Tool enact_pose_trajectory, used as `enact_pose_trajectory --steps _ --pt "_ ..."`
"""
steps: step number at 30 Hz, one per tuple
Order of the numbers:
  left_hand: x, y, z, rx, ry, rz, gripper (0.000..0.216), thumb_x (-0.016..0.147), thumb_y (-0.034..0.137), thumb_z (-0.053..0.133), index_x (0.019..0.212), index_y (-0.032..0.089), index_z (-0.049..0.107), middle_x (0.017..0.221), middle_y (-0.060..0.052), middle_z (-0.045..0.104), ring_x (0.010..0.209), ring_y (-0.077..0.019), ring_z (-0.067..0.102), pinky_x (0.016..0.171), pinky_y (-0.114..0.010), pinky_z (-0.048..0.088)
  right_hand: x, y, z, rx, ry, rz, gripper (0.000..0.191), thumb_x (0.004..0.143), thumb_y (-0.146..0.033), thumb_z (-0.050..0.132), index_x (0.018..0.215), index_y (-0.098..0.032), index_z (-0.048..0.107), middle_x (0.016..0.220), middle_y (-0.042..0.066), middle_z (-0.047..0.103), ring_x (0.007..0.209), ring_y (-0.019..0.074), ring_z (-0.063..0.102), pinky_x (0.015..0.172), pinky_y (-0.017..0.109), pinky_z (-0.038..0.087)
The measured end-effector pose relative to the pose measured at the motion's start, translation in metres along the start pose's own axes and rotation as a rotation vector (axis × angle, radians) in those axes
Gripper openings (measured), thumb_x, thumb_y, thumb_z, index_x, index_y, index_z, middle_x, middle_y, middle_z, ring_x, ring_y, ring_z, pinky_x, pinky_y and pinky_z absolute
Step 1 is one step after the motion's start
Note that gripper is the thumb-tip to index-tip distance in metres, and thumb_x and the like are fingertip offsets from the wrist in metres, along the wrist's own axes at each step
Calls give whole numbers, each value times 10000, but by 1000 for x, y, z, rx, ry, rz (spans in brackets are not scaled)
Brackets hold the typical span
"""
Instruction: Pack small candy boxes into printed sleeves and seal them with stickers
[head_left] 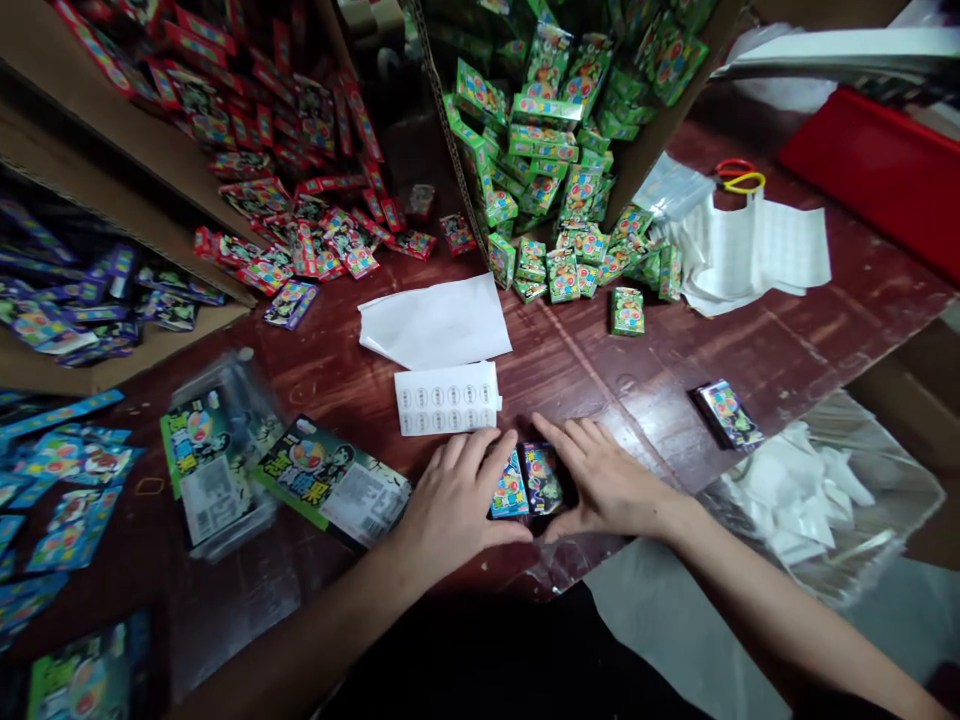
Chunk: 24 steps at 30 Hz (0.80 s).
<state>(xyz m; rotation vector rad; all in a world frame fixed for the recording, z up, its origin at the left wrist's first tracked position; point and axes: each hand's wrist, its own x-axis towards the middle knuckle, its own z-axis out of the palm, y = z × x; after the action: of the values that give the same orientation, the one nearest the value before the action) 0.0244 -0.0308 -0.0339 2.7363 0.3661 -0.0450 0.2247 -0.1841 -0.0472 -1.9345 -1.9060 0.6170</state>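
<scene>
Close to the table's front edge, a small blue candy box (510, 488) and a dark purple candy box (543, 478) lie flat side by side. My left hand (461, 490) curls round the blue box from the left, thumb at its near side and fingers at its far side. From the right, my right hand (592, 475) grips the purple box between thumb and fingers. Just beyond my left hand is a white sheet of round stickers (446, 400), with a blank white paper (435, 320) behind it. A green-black printed card (330, 480) lies left of my left hand.
Cartons of red boxes (315, 110), green boxes (544, 140) and purple boxes (97, 300) spill onto the table. Blue boxes (75, 470) lie at left beside a clear plastic case (225, 460). Scissors (741, 178) rest at right; a plastic-lined bin (900, 480) holds white scraps.
</scene>
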Motion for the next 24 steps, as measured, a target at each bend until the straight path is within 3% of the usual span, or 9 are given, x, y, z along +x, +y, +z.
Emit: enact_pose_trajectory --steps 3,6,9,12,15,18,20,23,24 --pt "5 4 1 13 -19 -8 882 759 547 792 1476 195 419 1357 -132 574 1220 -337 512 1012 -485 427 -1 6 -11 -82 -52 11 932 836 -601 675 1596 -271 249 1401 133 531 1179 324 522 1012 479 431" --pt "10 13 7 36 31 -113 907 722 555 807 1452 151 452 1271 -145 604 1152 -354 527 967 -501 437 2 9 -8 -298 88 377 741 844 -727 584 1421 -265 526 1172 150 631 1038 342 608 902 484 457" --pt "17 25 17 63 91 -196 957 714 592 794 1469 126 433 1189 -154 622 1050 -354 551 903 -508 448 8 -2 7 -398 215 723 681 915 -757 413 1189 -171 625 972 153 687 886 317 689 802 427 478" --pt "20 33 25 72 135 -222 958 747 591 770 1493 120 396 1221 -167 611 1031 -347 560 888 -512 445 14 -25 18 -309 162 754 641 988 -688 300 1164 -150 599 868 125 736 751 263 729 670 341 484" --pt "19 27 25 54 158 -177 976 724 624 782 1487 150 402 1347 -175 559 1124 -353 547 936 -510 437 17 -31 3 -212 74 698 623 1012 -662 246 1222 -179 578 765 80 750 650 244 726 586 316 475" --pt "25 6 9 67 177 -123 1018 683 695 775 1475 171 411 1427 -167 513 1202 -362 515 993 -504 430 16 11 -41 -300 198 608 537 1022 -600 335 1266 -184 572 926 122 767 851 279 737 733 356 528" --pt "41 -17 -14 132 191 -117 888 768 652 730 1459 180 433 1434 -147 512 1226 -349 500 1026 -487 424 19 64 -72 -424 248 484 609 963 -557 504 1383 -116 505 1261 223 668 1152 366 645 945 457 497" --pt "81 -68 -64 298 172 -218 597 917 435 634 1438 191 474 1441 -118 506 1282 -320 459 1083 -443 389 43 145 -100 -423 73 382 858 860 -427 650 1560 -91 285 1578 277 336 1357 425 480 1063 486 426" --pt "96 -88 -81 341 147 -288 536 941 353 601 1436 189 477 1437 -114 508 1305 -302 442 1098 -414 375 54 164 -104 -405 39 360 869 833 -378 670 1553 -61 300 1551 309 358 1330 433 507 1046 481 439"
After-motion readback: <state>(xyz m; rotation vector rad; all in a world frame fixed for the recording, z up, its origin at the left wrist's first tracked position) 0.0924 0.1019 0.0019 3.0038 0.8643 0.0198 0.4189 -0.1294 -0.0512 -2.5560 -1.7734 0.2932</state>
